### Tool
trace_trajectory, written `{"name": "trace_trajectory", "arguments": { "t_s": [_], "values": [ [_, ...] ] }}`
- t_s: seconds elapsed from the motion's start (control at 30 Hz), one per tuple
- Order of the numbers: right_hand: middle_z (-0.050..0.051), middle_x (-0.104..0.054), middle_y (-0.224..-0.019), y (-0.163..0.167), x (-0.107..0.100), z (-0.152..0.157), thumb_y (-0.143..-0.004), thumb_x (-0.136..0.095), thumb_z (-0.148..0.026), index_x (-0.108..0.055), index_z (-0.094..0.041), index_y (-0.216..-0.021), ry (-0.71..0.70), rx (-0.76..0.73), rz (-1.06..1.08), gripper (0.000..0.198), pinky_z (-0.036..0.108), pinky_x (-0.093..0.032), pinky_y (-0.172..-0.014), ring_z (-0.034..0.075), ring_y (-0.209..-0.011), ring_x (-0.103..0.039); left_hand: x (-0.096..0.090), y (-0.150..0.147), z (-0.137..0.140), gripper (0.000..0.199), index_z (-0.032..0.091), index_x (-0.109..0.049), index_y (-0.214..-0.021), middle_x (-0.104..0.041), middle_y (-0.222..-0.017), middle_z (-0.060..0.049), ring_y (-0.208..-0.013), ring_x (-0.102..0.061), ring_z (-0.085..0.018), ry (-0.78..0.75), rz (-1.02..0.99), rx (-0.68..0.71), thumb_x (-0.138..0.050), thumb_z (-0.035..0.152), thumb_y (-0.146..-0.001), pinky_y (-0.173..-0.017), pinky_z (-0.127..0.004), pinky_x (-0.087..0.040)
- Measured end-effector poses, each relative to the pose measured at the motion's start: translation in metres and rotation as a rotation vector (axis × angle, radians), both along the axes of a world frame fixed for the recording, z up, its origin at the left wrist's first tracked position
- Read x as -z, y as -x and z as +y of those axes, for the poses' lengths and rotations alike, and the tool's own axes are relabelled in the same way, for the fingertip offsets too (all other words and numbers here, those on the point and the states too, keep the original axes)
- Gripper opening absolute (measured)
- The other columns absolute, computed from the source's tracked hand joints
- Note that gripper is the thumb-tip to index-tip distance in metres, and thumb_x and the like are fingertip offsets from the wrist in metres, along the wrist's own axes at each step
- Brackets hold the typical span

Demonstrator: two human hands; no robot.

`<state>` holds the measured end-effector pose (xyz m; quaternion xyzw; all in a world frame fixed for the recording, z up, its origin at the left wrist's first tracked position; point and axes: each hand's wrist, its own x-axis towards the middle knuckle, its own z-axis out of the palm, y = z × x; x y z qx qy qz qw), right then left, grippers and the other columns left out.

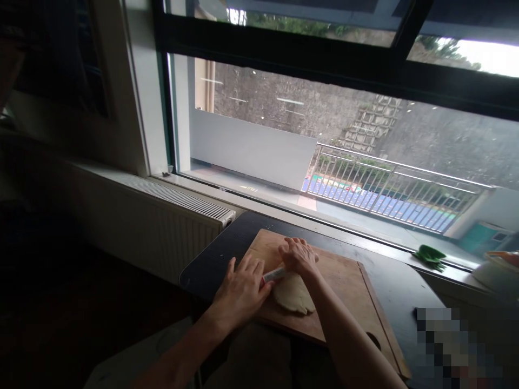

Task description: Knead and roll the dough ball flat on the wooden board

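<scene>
A flattened piece of pale dough [294, 294] lies on a wooden cutting board [340, 281]. Across its far side rests a rolling pin [274, 274], with a pale grey stretch and a bit of red showing between the hands. My left hand [243, 283] is over the pin's left end, which lies between thumb and forefinger; the other fingers are stretched forward. Curled over the pin's right part is my right hand [298, 255], hiding most of it there. The dough's far edge is partly covered by the pin and my right hand.
The board lies on a dark table [211, 265] against a window sill [279, 208]. A white radiator [182, 200] runs along the wall at left. Green leaves [432, 255] and a pale container [500, 273] are on the sill at right. A blurred patch [446, 340] covers the lower right.
</scene>
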<state>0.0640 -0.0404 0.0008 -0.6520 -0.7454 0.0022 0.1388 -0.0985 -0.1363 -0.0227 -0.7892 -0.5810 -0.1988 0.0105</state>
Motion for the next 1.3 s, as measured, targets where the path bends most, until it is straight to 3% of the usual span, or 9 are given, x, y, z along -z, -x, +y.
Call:
{"name": "trace_trajectory", "arguments": {
  "t_s": [0.17,0.27,0.4,0.53,0.77,0.87,1.13,1.3],
  "values": [
    [0.01,-0.054,-0.112,0.019,0.0,0.034,-0.083,-0.032,-0.045,-0.052,-0.02,-0.114,0.029,-0.005,0.0,0.044,0.035,-0.034,-0.085,0.023,-0.108,-0.042,0.003,0.004,0.008,0.051,0.023,-0.046,-0.124,-0.047,-0.13,-0.008,-0.126,-0.029,-0.026,0.024,-0.024,0.031,-0.025,0.051,-0.086,-0.103,-0.052,-0.013],
    [0.01,-0.053,-0.114,0.022,0.001,0.038,-0.082,-0.035,-0.046,-0.049,-0.019,-0.118,0.02,-0.031,0.02,0.047,0.035,-0.034,-0.085,0.023,-0.109,-0.041,-0.003,0.005,0.003,0.041,0.023,-0.052,-0.113,-0.053,-0.12,-0.007,-0.123,-0.033,-0.025,-0.026,-0.002,0.075,-0.031,0.046,-0.086,-0.103,-0.053,-0.014],
    [0.008,-0.052,-0.117,0.01,0.003,0.019,-0.084,-0.033,-0.045,-0.047,-0.023,-0.122,0.039,-0.006,0.06,0.046,0.036,-0.033,-0.088,0.023,-0.111,-0.04,-0.019,0.005,-0.009,0.022,0.02,-0.059,-0.091,-0.058,-0.099,-0.006,-0.112,-0.041,-0.022,-0.109,0.06,0.089,-0.047,0.035,-0.081,-0.106,-0.049,-0.01],
    [0.006,-0.05,-0.121,-0.011,0.008,-0.006,-0.087,-0.029,-0.039,-0.047,-0.024,-0.122,-0.035,-0.047,0.108,0.043,0.035,-0.028,-0.094,0.022,-0.114,-0.037,-0.03,0.008,-0.022,0.011,0.02,-0.059,-0.084,-0.058,-0.087,-0.003,-0.098,-0.047,-0.02,-0.138,0.076,0.07,-0.056,0.023,-0.074,-0.107,-0.048,-0.009],
    [0.009,-0.052,-0.118,-0.006,0.012,-0.021,-0.086,-0.034,-0.027,-0.051,-0.017,-0.118,-0.114,-0.209,0.105,0.038,0.029,-0.028,-0.095,0.02,-0.113,-0.039,-0.025,0.05,-0.055,0.005,0.023,-0.059,-0.077,-0.058,-0.078,0.001,-0.089,-0.049,-0.017,-0.044,0.054,0.044,-0.055,0.024,-0.074,-0.104,-0.048,-0.011],
    [0.005,-0.056,-0.112,0.009,0.012,-0.019,-0.088,-0.032,-0.026,-0.056,-0.021,-0.112,-0.168,-0.295,0.122,0.035,0.028,-0.026,-0.096,0.017,-0.111,-0.04,-0.023,0.064,-0.063,0.008,0.024,-0.06,-0.079,-0.058,-0.077,0.002,-0.087,-0.049,-0.017,0.011,0.05,0.023,-0.054,0.026,-0.075,-0.103,-0.049,-0.012],
    [0.002,-0.054,-0.117,0.023,0.011,0.013,-0.089,-0.029,-0.034,-0.053,-0.027,-0.114,0.01,-0.144,0.132,0.036,0.035,-0.028,-0.093,0.019,-0.111,-0.041,-0.024,0.068,-0.055,0.022,0.028,-0.062,-0.093,-0.058,-0.077,0.0,-0.085,-0.051,-0.016,0.042,0.016,-0.003,-0.042,0.034,-0.083,-0.1,-0.046,-0.016],
    [0.004,-0.052,-0.119,0.024,0.009,0.008,-0.088,-0.029,-0.035,-0.051,-0.029,-0.116,0.01,-0.153,0.058,0.036,0.038,-0.027,-0.092,0.02,-0.112,-0.04,-0.021,0.068,-0.056,0.025,0.03,-0.061,-0.099,-0.059,-0.078,0.0,-0.087,-0.051,-0.017,0.047,0.012,-0.008,-0.042,0.034,-0.083,-0.1,-0.047,-0.016]
  ]
}}
